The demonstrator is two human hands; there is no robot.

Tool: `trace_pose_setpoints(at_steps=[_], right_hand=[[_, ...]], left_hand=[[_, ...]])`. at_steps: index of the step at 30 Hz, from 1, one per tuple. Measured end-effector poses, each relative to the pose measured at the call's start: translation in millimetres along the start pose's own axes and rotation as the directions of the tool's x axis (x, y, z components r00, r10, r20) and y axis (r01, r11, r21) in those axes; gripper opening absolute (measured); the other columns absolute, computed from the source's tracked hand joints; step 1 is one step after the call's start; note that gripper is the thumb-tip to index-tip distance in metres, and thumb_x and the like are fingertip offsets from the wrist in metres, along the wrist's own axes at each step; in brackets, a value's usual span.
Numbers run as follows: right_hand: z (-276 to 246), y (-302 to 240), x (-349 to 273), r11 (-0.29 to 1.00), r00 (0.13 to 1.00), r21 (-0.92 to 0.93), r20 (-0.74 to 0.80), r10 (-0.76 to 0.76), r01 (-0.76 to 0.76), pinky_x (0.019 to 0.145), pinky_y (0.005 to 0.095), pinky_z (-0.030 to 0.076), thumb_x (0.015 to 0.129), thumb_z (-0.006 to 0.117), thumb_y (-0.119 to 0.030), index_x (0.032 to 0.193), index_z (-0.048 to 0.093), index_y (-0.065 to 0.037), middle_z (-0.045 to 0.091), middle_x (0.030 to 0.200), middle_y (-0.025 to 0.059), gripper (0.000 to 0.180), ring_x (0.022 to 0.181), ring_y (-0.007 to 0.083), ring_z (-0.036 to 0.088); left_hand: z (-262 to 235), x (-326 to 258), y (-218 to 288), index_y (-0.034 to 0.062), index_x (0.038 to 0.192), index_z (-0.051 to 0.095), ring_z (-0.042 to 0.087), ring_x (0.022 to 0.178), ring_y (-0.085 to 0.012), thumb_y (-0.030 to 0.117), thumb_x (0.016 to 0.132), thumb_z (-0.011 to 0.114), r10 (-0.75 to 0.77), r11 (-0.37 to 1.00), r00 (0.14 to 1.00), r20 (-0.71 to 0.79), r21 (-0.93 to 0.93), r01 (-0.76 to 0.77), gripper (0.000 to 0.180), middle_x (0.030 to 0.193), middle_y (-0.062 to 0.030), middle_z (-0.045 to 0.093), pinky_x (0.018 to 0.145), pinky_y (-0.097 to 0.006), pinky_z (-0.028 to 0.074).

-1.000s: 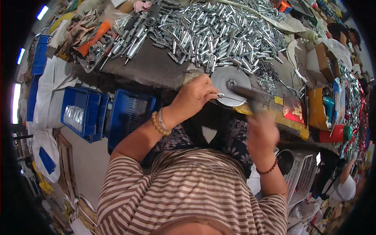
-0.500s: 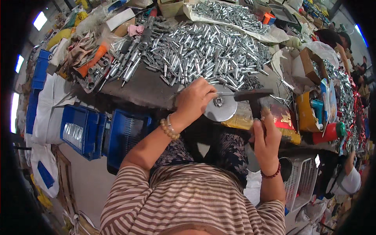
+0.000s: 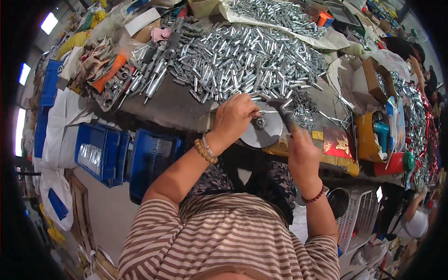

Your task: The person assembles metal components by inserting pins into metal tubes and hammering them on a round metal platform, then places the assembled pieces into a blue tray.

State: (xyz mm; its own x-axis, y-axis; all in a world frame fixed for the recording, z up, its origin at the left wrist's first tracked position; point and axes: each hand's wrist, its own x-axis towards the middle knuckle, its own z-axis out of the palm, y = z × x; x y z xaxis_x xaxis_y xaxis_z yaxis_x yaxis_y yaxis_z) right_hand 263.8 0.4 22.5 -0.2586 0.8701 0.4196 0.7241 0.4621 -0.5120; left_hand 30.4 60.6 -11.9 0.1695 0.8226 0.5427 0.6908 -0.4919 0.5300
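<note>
My left hand, with a beaded bracelet at the wrist, is closed in a pinch on a thin metal rod that points right. Under the rod lies a round grey metal disc, with a small metal fitting near its middle. My right hand is wrapped round the handle of a hammer. The hammer's dark head is close by the rod's right end; whether they touch I cannot tell. Beyond both hands spreads a heap of short shiny metal tubes.
Small dark screws lie right of the disc. A red packet and a yellow container stand further right. Blue bins with metal rods are at lower left. Hand tools lie at the bench's left. Another person's arm shows at far right.
My right hand has moved left with the hammer, and the hammer head has swung from level to tilted, nearer the rod's end. My left hand keeps its grip, almost unmoved.
</note>
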Motion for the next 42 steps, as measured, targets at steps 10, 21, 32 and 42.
trace_pose_setpoints(at_steps=[10,21,32,42], right_hand=[[-8,-12,2,0.991,0.976,-0.034,-0.167,-0.137,0.133,0.062,0.0462,0.052,0.096,0.061,-0.005,0.135,0.063,-0.013,0.066,0.097,0.0158,0.040,0.073,0.0398,0.067],[-36,-33,15,0.986,0.994,0.167,-0.108,0.016,0.003,0.072,0.0449,0.056,0.096,0.062,-0.002,0.140,0.062,-0.010,0.069,0.105,0.0205,0.044,0.085,0.0410,0.069],[-23,-14,15,0.967,0.985,0.199,0.096,0.144,-0.160,0.079,0.0396,0.057,0.095,0.066,0.002,0.142,0.059,-0.003,0.072,0.111,0.0239,0.048,0.092,0.0365,0.074],[-17,-8,10,0.986,0.999,0.159,0.030,0.036,-0.041,0.084,0.0327,0.052,0.098,0.064,0.003,0.144,0.057,0.001,0.072,0.112,0.0180,0.047,0.095,0.0198,0.068]], left_hand=[[-5,-1,0,0.0059,0.087,0.074,0.064,0.086,-0.0284,0.006,0.079,0.081,-0.012,0.994,1.000,-0.026,-0.107,0.009,0.010,0.085,-0.0076,0.061,0.073,-0.040,0.052],[-10,1,-3,0.0046,0.086,0.074,0.064,0.085,-0.0296,0.009,0.081,0.079,-0.043,0.994,0.999,0.010,-0.100,0.044,0.008,0.083,-0.0080,0.061,0.073,-0.042,0.051],[-9,3,-4,0.0079,0.086,0.074,0.065,0.087,-0.0276,0.011,0.080,0.079,-0.052,0.999,0.997,0.056,0.002,0.052,0.009,0.085,-0.0057,0.062,0.074,-0.041,0.053],[-14,4,-3,0.0073,0.088,0.070,0.065,0.089,-0.0286,0.010,0.082,0.078,-0.016,0.999,0.995,0.099,0.042,0.012,0.010,0.087,-0.0062,0.062,0.073,-0.043,0.053]])
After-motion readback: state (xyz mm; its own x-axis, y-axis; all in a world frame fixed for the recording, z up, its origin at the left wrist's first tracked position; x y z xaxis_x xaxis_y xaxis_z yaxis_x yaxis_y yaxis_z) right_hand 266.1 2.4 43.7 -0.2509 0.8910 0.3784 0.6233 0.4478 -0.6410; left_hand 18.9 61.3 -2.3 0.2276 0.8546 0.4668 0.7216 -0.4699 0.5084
